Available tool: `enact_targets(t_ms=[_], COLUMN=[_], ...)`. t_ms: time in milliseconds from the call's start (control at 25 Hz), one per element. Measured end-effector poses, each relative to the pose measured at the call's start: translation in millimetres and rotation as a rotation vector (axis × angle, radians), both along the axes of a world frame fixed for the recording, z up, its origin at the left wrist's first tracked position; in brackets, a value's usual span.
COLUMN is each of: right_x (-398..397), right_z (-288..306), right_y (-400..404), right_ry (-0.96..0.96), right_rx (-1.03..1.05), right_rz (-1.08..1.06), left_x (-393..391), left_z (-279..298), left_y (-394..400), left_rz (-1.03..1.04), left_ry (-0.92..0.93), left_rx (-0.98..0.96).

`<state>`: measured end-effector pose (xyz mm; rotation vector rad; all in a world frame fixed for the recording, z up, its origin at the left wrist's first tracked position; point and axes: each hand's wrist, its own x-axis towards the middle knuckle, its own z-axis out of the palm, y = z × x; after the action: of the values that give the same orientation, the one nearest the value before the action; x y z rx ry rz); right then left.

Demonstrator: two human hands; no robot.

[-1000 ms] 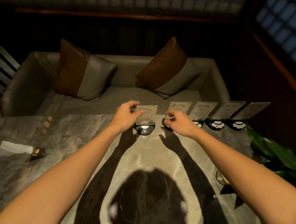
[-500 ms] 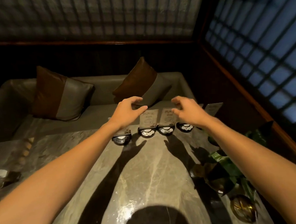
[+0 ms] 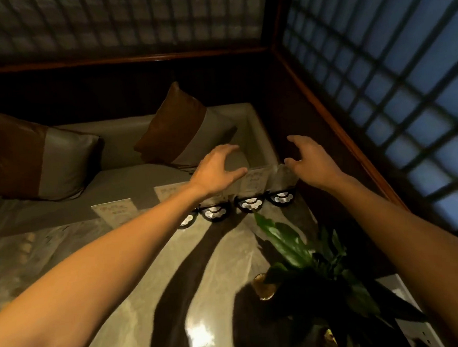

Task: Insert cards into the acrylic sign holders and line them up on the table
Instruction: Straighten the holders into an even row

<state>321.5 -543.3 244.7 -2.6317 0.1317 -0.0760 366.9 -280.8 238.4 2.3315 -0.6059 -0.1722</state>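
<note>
Sign holders [image 3: 248, 192] beneath hands [image 3: 217, 171]

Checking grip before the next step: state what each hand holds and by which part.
Nothing is held. The left hand and right hand hover above the row of sign holders, fingers spread and loosely curved, gripping none of them.

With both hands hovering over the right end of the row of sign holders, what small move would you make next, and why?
I would probably lower both hands onto the two end holders and nudge them into line. The left hand and right hand hang open above the cards, holding nothing. The rightmost sign holder and its neighbour seem to sit further back than the holder to their left.
</note>
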Motion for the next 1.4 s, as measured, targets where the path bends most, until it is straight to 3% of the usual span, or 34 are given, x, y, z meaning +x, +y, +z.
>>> enact_targets(t_ms=[160, 560, 920, 1400], right_x=[12, 60, 78, 74], right_z=[-34, -100, -100, -99], right_y=[-28, -71, -85, -95], right_ry=[0.024, 0.259, 0.274, 0.29], right_rx=[-0.084, -0.269, -0.336, -0.271], right_rz=[0.052, 0.185, 0.232, 0.212], left_x=[20, 62, 72, 73], left_z=[-29, -96, -114, -116], left_y=[-46, -108, -117, -130], left_rz=[0.0, -0.048, -0.015, 0.009], left_ry=[-0.077, 0.117, 0.103, 0.109], left_rx=[0.171, 0.345, 0.25, 0.206])
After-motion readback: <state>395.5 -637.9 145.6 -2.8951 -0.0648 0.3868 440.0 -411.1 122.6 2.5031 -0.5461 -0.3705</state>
